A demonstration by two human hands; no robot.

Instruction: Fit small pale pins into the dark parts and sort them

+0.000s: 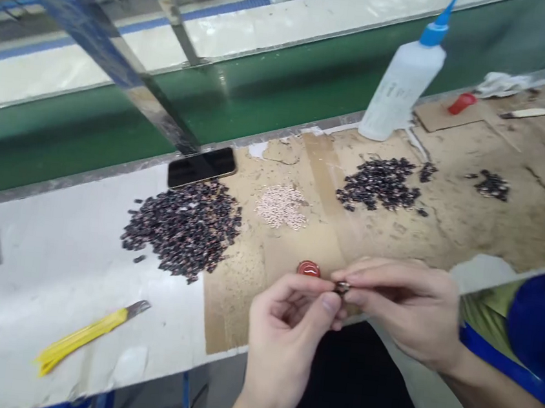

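Note:
Near the bench's front edge, my left hand (288, 335) and my right hand (403, 302) meet, thumbs and forefingers pinched together. Between their fingertips is a small dark part (342, 288) with a coppery glint; its exact kind is too small to make out. Just behind the fingertips sits a round red cap-like piece (309, 269). Beyond it lies a small heap of tiny pale pinkish pieces (282, 206). A large pile of small dark parts (185, 226) spreads to the left, and another dark pile (380, 184) lies beyond my right hand.
A phone (202, 167) lies behind the large pile, by a metal post (134, 79). The yellow utility knife (87, 338) rests at front left. A white squeeze bottle (404, 88) stands at the back edge before a green belt (274, 94). Someone's blue-clad arm (542, 330) is at right.

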